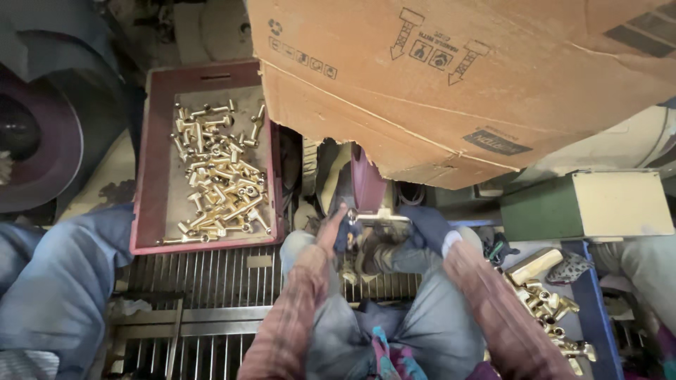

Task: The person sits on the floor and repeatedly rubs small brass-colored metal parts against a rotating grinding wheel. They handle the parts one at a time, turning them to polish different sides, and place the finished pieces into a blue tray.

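1. Between the two hands, a brass fitting (pixel 380 217) is held level against a dark red wheel (pixel 367 184) just above them
2. Left hand (pixel 339 231), partly wrapped in dark cloth, pinches the near end of the fitting; right hand (pixel 426 229), in a dark glove, grips the other end
3. Up and to the left of the left hand sits a red crate (pixel 151 176) with a loose heap of brass fittings (pixel 218 186) spread over its floor
4. Down and to the right of the right hand, a blue tray (pixel 598 309) holds a smaller pile of brass pieces (pixel 549 309)
5. Judging by the piles, one part is in work and many lie on each side; which pile is finished cannot be told
6. Above the hands hangs a cardboard box (pixel 458 77); a green box (pixel 584 205) stands to the right
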